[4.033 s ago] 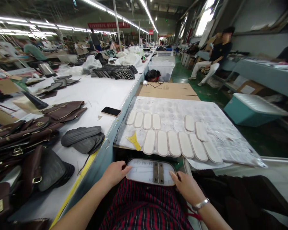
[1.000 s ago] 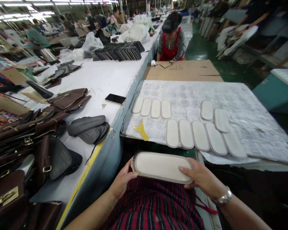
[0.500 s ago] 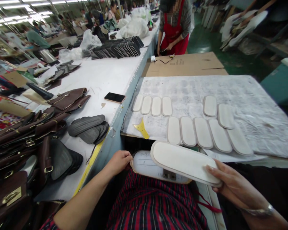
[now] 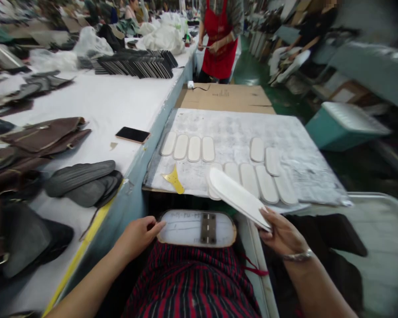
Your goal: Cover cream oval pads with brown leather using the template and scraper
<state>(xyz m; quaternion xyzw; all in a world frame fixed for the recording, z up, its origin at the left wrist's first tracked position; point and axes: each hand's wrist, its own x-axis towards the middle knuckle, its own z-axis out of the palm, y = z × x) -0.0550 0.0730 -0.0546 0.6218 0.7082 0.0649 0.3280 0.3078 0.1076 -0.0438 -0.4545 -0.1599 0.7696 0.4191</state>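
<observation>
White pad (image 4: 237, 196) has left oval plate (image 4: 183, 230); right hand (image 4: 283, 234) grips it, left hand (image 4: 137, 235) pinches plate. Light pressure should avoid creases.

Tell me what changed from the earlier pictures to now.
The front row's leftmost white pad has left the board. The right hand let go of the hinged oval panel and now holds a white pad, lifted off it toward the board. The coworker in red went from crouching to standing. The left hand stayed at the panel; the phone stayed put.
</observation>
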